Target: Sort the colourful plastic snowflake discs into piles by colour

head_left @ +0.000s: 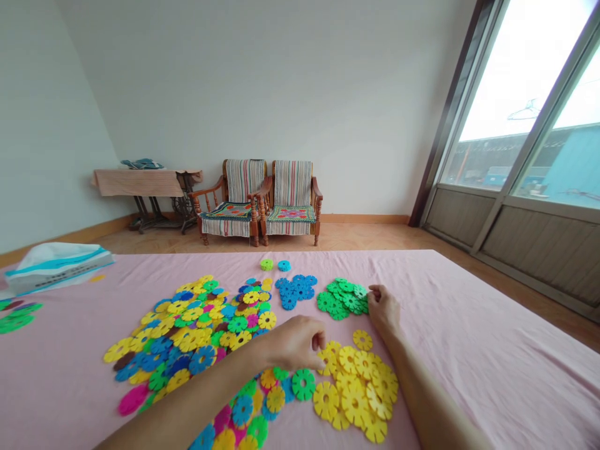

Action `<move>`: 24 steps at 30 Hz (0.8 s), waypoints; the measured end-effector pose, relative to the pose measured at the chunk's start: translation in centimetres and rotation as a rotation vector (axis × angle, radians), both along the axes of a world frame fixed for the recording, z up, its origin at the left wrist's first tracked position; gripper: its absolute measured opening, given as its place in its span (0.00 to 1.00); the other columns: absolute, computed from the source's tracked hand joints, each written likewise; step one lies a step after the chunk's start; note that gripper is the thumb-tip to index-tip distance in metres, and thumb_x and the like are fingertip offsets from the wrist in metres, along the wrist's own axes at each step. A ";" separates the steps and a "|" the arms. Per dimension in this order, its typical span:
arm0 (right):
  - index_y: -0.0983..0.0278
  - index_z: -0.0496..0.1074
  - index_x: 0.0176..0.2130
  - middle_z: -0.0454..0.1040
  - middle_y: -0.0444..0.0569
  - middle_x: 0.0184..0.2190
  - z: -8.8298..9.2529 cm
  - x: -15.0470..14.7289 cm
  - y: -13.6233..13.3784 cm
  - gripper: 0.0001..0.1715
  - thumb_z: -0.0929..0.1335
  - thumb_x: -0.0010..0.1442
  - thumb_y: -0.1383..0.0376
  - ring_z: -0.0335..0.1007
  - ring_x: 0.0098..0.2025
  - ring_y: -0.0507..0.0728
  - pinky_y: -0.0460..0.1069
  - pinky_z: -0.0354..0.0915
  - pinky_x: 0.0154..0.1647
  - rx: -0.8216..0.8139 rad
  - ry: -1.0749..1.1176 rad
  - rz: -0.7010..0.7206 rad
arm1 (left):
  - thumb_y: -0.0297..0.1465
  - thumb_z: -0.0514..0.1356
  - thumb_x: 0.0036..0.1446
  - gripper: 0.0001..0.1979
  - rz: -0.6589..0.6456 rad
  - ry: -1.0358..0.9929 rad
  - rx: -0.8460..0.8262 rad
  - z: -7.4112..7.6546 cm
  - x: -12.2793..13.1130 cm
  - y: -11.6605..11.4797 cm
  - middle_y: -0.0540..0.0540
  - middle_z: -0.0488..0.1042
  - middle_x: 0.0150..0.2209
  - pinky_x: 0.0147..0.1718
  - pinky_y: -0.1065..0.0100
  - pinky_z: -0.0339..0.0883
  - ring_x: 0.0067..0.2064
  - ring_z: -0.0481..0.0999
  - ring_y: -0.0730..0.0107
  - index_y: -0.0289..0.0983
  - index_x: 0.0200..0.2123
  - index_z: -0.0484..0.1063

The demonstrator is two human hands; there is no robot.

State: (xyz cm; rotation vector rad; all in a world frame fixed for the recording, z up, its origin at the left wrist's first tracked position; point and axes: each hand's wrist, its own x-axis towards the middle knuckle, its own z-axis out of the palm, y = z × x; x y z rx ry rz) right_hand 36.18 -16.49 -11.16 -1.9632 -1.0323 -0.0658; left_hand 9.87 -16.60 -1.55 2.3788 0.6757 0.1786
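Pink cloth (469,319) spreads across the whole surface, and it's busy with discs! Toward the near edge, a yellow pile (347,382) sits right of centre, a lone yellow disc (362,334) just beyond it and a green disc (299,389) at its left side. Left of that, the big mixed pile (190,337) sprawls from the near edge well up the surface: yellow, blue, green, pink, brown.

Now the left hand (295,342), over the gap between mixed and yellow piles: fingers curled, thumb a little apart from them, down by the yellow discs. Whether it has hold of one, I can't tell. Further up, the right hand (385,309), fingers bent and part closed, tips right at the right side of the green pile (344,299); a grip on a disc can't be made out. Next door, the blue pile (296,289)!

Up near the far edge, two little stacks side by side, a lime stack (267,264) and a light-blue stack (284,265). Over by the left edge, a white-and-blue packet (60,265).

Beyond the surface, two wooden chairs (244,209) with striped covers, a draped table (140,183) to their left, then the pale wall (351,112).
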 end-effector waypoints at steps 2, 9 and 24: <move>0.66 0.74 0.43 0.78 0.52 0.33 -0.1 0.0 0.0 0.19 0.60 0.56 0.64 0.74 0.36 0.58 0.48 0.63 0.35 -0.003 0.002 -0.003 | 0.30 0.70 0.38 0.16 -0.025 0.114 0.076 0.0 -1.8 -0.6 0.52 0.71 0.32 0.29 0.73 0.57 0.34 0.68 0.69 0.38 0.32 0.71; 0.67 0.74 0.43 0.78 0.53 0.33 -0.2 0.1 0.0 0.20 0.60 0.56 0.63 0.74 0.36 0.58 0.48 0.63 0.34 -0.015 -0.011 0.000 | 0.29 0.67 0.40 0.14 -0.032 0.191 0.088 -0.5 -3.6 -1.8 0.54 0.64 0.31 0.27 0.74 0.51 0.33 0.64 0.71 0.39 0.29 0.64; 0.66 0.74 0.42 0.79 0.52 0.32 -0.4 0.2 0.2 0.19 0.60 0.56 0.64 0.75 0.36 0.58 0.47 0.63 0.33 -0.013 -0.027 0.006 | 0.25 0.57 0.49 0.11 0.342 -0.285 -0.221 -3.3 6.3 5.6 0.49 0.73 0.25 0.22 0.74 0.66 0.26 0.75 0.70 0.32 0.39 0.69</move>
